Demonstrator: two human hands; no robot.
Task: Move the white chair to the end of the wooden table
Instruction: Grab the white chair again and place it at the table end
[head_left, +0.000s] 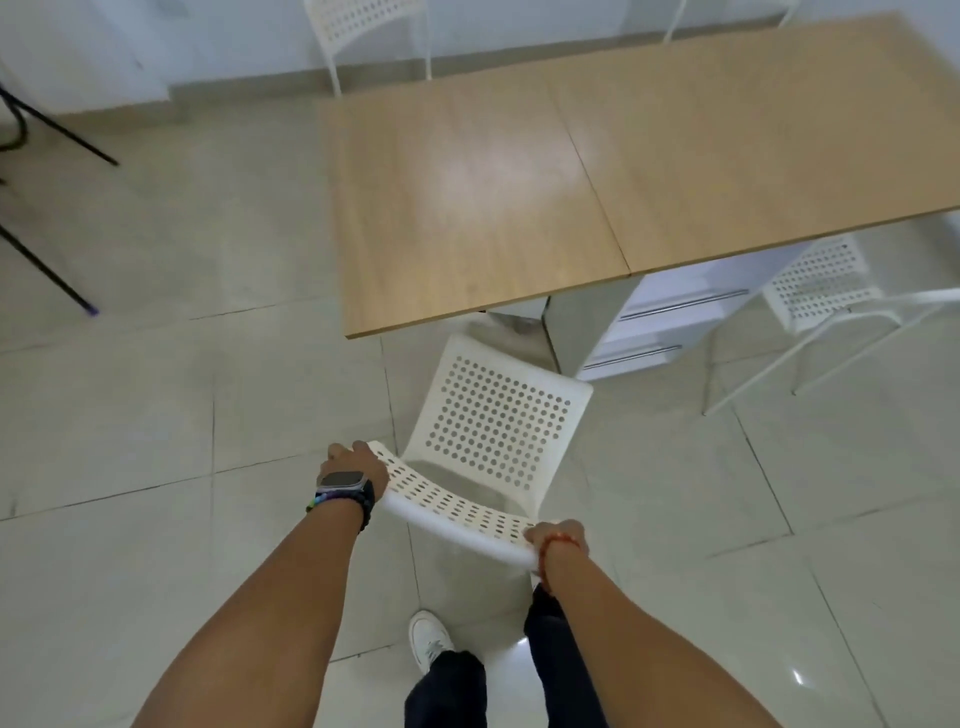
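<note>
The white chair (496, 421), with a perforated seat and backrest, stands on the tiled floor just in front of the near long edge of the wooden table (519, 208), close to the table's left end. My left hand (358, 465) grips the left end of the backrest's top rail. At the rail's right end my right hand (556, 538) is closed around it. The chair's legs are hidden under the seat.
Another white perforated chair (826, 291) is tucked under the table's right part, beside a white drawer unit (670, 325). A third white chair (374, 31) stands behind the table by the wall. Black metal legs (47, 260) reach in from the left. Open floor lies left of the table.
</note>
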